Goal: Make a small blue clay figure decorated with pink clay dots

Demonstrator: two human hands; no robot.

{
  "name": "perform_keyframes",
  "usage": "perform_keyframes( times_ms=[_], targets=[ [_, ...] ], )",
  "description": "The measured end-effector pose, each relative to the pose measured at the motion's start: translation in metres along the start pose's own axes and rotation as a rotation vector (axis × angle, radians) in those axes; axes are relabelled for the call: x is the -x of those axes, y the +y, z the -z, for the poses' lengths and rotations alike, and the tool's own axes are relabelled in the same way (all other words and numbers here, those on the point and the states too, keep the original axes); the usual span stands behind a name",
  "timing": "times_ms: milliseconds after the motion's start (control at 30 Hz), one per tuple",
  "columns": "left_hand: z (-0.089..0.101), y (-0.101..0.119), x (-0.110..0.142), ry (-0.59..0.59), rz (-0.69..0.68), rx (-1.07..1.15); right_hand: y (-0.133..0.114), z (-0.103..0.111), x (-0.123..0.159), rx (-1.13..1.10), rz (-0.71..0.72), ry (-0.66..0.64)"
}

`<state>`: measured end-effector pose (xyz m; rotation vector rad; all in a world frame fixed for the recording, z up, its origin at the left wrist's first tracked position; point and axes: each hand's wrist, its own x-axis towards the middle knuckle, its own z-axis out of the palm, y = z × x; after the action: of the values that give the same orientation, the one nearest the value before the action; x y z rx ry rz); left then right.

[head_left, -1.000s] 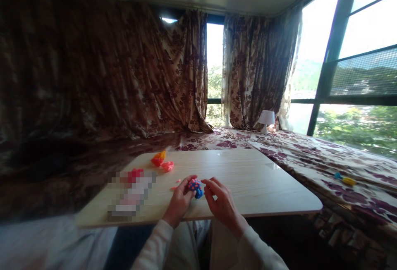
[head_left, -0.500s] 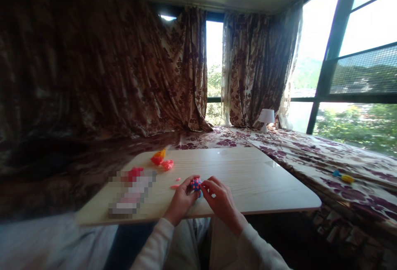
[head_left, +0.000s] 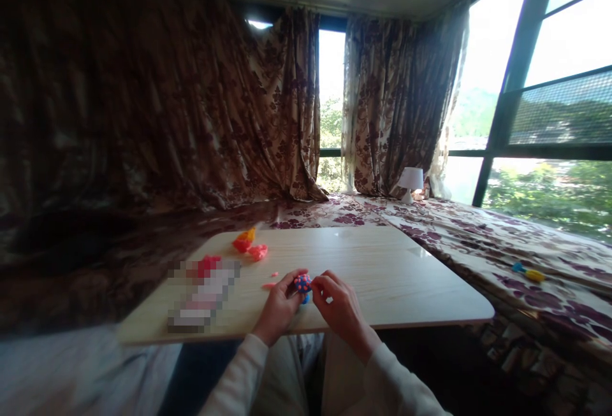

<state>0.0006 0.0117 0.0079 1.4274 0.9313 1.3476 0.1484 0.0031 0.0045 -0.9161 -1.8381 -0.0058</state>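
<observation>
A small blue ball with pink dots (head_left: 303, 284), apparently modelling clay, is held above the table's near half. My left hand (head_left: 278, 309) grips it from the left between thumb and fingers. On its right side my right hand (head_left: 340, 306) is closed in a pinch, fingertips at the ball's surface; whatever they pinch is too small to make out. Just below the ball a blue piece (head_left: 305, 299) shows between my hands, and I cannot tell whether it is joined to the ball. A pink strip (head_left: 268, 286) and a pink bit (head_left: 274, 274) lie left of my left hand.
On the pale wooden table (head_left: 392, 276), an orange and red lump (head_left: 244, 241), a pink lump (head_left: 258, 252) and a red lump (head_left: 209, 266) lie at left, near a blurred-out item (head_left: 203, 298). A lamp (head_left: 411, 181) and a yellow-blue piece (head_left: 533, 274) sit on floral cloth.
The ball has turned or shifted very slightly in my left hand, and more of the blue piece beneath it shows. Both hands stay nearly in place.
</observation>
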Motion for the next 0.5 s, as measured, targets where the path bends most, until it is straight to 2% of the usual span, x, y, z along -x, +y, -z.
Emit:
perform_keyframes(
  times_ms=[233, 500],
  targets=[
    [0.002, -0.0042, -0.0022, 0.0, 0.014, 0.055, -0.0048, 0.0081, 0.0009, -0.049, 0.083, -0.041],
    [0.003, -0.0063, -0.0032, -0.015, 0.003, 0.044, -0.0027, 0.0065, 0.0021, -0.057, 0.119, -0.073]
  ],
)
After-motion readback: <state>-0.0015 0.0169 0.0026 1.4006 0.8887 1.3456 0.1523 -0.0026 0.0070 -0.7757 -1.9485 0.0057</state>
